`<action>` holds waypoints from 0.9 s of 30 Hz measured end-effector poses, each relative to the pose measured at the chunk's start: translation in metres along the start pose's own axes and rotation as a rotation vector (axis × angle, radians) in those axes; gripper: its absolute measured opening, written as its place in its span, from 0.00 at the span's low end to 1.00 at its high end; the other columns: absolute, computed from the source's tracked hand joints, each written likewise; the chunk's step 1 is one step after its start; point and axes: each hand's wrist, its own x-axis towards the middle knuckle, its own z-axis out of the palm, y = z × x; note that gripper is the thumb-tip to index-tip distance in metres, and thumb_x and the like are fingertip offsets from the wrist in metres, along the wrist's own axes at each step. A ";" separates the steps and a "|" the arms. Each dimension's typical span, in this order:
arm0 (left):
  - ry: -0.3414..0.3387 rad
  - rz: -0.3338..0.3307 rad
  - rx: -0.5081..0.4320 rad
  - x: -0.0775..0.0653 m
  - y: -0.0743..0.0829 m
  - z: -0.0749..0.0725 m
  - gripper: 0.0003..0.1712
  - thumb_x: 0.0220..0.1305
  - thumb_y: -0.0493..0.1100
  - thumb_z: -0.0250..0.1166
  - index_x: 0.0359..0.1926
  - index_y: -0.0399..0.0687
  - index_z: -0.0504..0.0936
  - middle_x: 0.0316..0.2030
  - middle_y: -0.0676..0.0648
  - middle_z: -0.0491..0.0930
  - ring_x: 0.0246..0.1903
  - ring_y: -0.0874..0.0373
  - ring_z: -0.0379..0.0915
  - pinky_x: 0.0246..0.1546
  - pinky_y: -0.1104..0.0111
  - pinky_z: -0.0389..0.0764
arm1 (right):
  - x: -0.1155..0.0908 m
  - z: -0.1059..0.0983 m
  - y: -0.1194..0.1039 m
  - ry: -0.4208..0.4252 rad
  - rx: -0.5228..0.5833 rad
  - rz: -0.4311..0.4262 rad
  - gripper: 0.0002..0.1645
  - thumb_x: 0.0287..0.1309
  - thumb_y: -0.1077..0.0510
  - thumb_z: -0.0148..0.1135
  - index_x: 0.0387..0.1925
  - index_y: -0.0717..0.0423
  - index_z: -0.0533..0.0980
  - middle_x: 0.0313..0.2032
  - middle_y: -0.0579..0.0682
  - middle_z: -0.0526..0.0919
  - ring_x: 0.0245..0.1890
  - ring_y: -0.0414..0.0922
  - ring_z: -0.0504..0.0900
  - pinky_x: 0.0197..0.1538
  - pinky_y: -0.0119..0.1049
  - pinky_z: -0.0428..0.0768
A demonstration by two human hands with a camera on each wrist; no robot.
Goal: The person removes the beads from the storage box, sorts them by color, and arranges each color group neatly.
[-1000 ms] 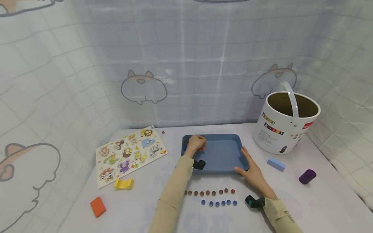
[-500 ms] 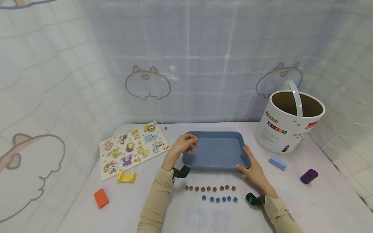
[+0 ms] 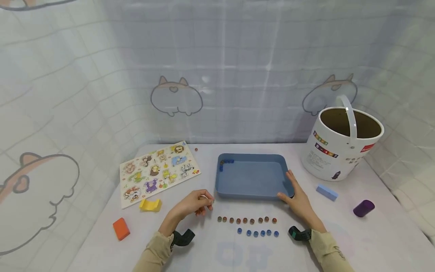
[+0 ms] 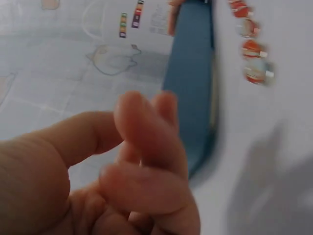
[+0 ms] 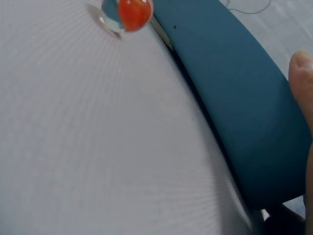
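Observation:
In the head view, a blue-grey tray holds a few small blue and orange marbles in its far left corner. My left hand hovers off the tray's near left corner, fingers loosely bent; nothing shows between thumb and fingertips, though the wrist view is blurred. My right hand rests against the tray's near right corner, fingers fairly straight along the side and thumb at the front. Between the hands lie a row of orange-and-clear marbles and a shorter row of blue marbles.
A white bucket with a raised handle stands behind right. Near it lie a light blue block and a purple cylinder. Leftward are an animal puzzle board, a yellow block and an orange block. One marble lies apart.
My left hand has come out of the tray and moved toward me and left, uncovering the marbles in the corner. My right hand stays at the tray.

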 end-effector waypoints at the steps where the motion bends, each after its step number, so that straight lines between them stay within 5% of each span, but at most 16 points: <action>1: -0.015 -0.007 0.001 -0.002 -0.004 0.001 0.13 0.69 0.44 0.59 0.42 0.37 0.76 0.28 0.46 0.83 0.16 0.64 0.69 0.18 0.73 0.67 | 0.000 -0.001 0.000 0.001 0.000 0.002 0.54 0.58 0.48 0.67 0.76 0.54 0.46 0.77 0.55 0.42 0.72 0.68 0.50 0.65 0.70 0.54; 6: -0.133 -0.037 -0.001 -0.009 -0.017 0.006 0.10 0.69 0.40 0.59 0.41 0.35 0.77 0.26 0.49 0.83 0.13 0.67 0.68 0.16 0.75 0.66 | -0.001 -0.002 0.001 -0.004 0.001 0.005 0.54 0.58 0.48 0.66 0.76 0.54 0.46 0.77 0.55 0.41 0.72 0.68 0.49 0.65 0.70 0.53; 10: -0.155 -0.036 0.018 -0.006 -0.023 0.013 0.09 0.68 0.39 0.58 0.40 0.34 0.77 0.25 0.49 0.84 0.11 0.68 0.69 0.14 0.76 0.65 | -0.001 -0.001 0.001 -0.002 0.001 0.007 0.54 0.59 0.48 0.66 0.76 0.54 0.46 0.77 0.56 0.41 0.73 0.68 0.49 0.66 0.69 0.53; 20: -0.065 -0.071 0.093 -0.006 -0.019 0.021 0.07 0.67 0.40 0.60 0.39 0.39 0.78 0.20 0.50 0.81 0.09 0.66 0.65 0.12 0.76 0.63 | -0.001 0.001 0.000 0.002 0.013 0.002 0.54 0.58 0.50 0.67 0.76 0.56 0.47 0.77 0.56 0.42 0.73 0.67 0.48 0.67 0.69 0.52; 24: 0.045 -0.042 0.196 -0.005 -0.001 0.011 0.09 0.68 0.43 0.60 0.40 0.40 0.80 0.21 0.49 0.81 0.11 0.64 0.66 0.13 0.74 0.62 | -0.001 0.001 0.000 -0.002 0.015 0.009 0.54 0.58 0.49 0.67 0.76 0.55 0.46 0.77 0.56 0.41 0.73 0.67 0.48 0.67 0.69 0.52; 27: 0.127 0.019 0.227 0.009 0.021 0.001 0.13 0.70 0.44 0.58 0.43 0.38 0.80 0.24 0.45 0.82 0.15 0.61 0.69 0.17 0.71 0.67 | -0.001 0.000 0.000 0.000 0.017 0.017 0.54 0.58 0.50 0.67 0.76 0.55 0.46 0.77 0.56 0.41 0.73 0.67 0.47 0.67 0.69 0.52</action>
